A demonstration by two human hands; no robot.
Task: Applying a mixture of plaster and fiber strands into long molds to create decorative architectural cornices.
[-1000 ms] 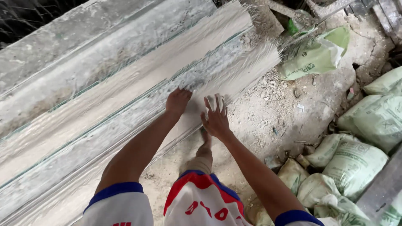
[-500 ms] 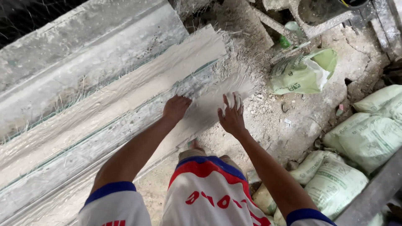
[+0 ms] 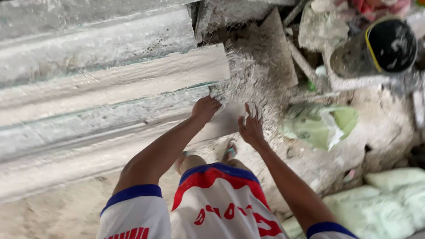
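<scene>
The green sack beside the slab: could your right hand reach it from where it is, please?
Probably yes. The right hand hovers spread at the slab end, and only bare dusty ground lies between it and the green sack.

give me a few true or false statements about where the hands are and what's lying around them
1. The left hand rests on the long pale moulded slab. True.
2. The right hand grips a trowel. False: it holds nothing, fingers spread at the slab's end.
3. A green sack lies on the ground to the right of the hands. True.
4. The dark bucket sits on the slab. False: it lies among rubble at upper right.
</scene>
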